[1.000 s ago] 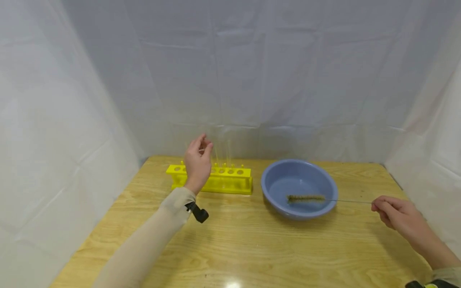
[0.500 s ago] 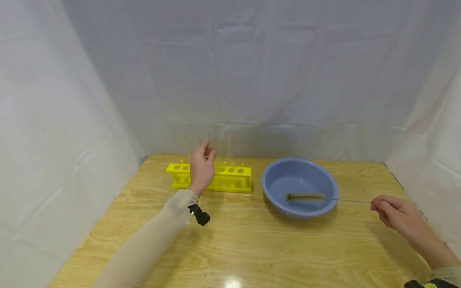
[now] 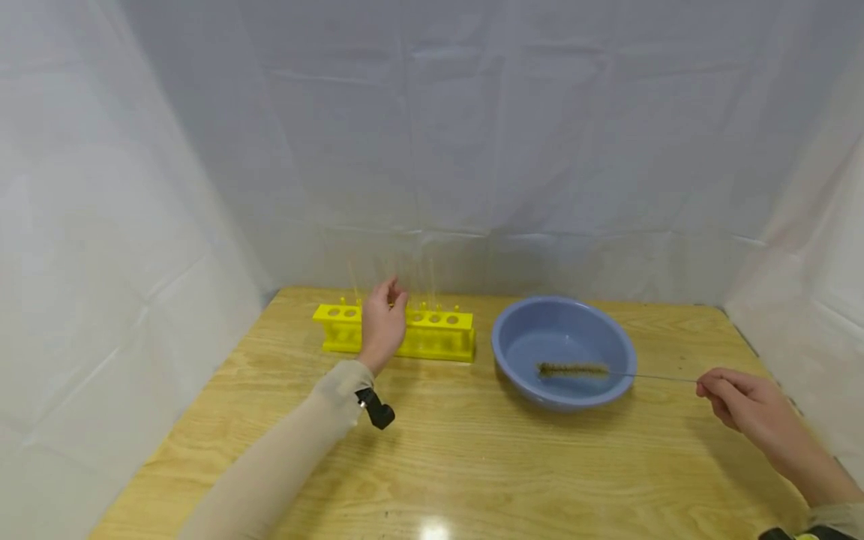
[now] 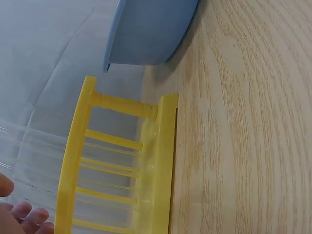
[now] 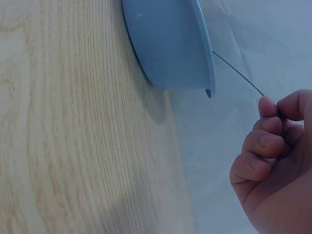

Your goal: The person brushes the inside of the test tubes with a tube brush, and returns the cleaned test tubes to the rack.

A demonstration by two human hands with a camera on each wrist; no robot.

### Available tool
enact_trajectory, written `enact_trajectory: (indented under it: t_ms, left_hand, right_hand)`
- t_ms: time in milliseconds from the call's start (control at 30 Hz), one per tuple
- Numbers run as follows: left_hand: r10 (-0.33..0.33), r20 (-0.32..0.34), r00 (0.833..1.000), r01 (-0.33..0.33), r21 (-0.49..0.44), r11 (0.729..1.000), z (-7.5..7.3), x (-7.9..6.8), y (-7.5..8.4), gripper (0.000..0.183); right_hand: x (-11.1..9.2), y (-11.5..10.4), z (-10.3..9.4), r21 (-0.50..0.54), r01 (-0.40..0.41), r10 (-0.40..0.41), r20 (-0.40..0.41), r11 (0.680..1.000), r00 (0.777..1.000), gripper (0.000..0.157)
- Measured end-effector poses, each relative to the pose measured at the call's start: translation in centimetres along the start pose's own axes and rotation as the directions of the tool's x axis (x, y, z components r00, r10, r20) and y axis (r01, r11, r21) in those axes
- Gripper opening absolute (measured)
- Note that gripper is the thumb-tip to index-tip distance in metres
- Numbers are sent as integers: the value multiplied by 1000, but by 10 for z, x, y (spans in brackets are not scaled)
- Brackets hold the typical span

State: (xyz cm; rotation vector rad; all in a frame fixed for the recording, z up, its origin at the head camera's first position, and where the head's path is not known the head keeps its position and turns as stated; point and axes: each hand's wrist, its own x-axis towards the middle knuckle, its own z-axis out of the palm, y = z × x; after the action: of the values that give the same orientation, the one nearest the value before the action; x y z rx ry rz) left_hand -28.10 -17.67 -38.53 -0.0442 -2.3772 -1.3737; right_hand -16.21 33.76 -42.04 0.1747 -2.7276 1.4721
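My left hand [image 3: 383,321] is over the middle of a yellow test tube rack [image 3: 439,346], thumb and fingers curled about a clear glass test tube that is barely visible. In the left wrist view, its fingertips [image 4: 36,216] sit close to the rack's top plate. Other clear test tubes [image 3: 433,283] stand upright in the rack on both sides of the hand. At the right, my right hand [image 3: 745,397] pinches the thin twisted wire handle of a test tube brush [image 3: 574,369]. The brush's brown bristle end lies over the inside of a blue basin [image 3: 563,307].
The basin stands just right of the rack on a light wooden table [image 3: 472,465]. White sheeting [image 3: 445,150] hangs behind the table and along both sides. A black strap with a small device [image 3: 376,409] sits on the left wrist.
My left hand has come down toward the rack and slightly to the right, lowering the test tube. The right hand and the brush have stayed nearly still.
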Motion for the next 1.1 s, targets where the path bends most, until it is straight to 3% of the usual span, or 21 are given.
enact_trajectory:
  t_ms: [367,633,867,1000,1100]
  left_hand:
    - [-38,18,999,38,-39,998,-2,-4,-5,49]
    - [-22,26,999,22,25,999,-11,-19,-6,62]
    - [110,-19,994,-109,59,992,-25,-37,-1,58]
    - [210,-102,972,-200,99,975,-33,-39,0,48]
    - [239,-172,956,-219,126,967,-40,-35,-2,44]
  right_hand:
    - [1,1,3,10,12,-12,4,1000,1000,44]
    - [4,-2,0,3,-26,25,37,1000,999,49]
    - [3,-7,-1,-27,12,-11,39,1000,999,47]
    - [4,-10,-2,-68,44,-42,28,997,999,46]
    - [5,-11,-4,-95,57,-54,28,994,998,45]
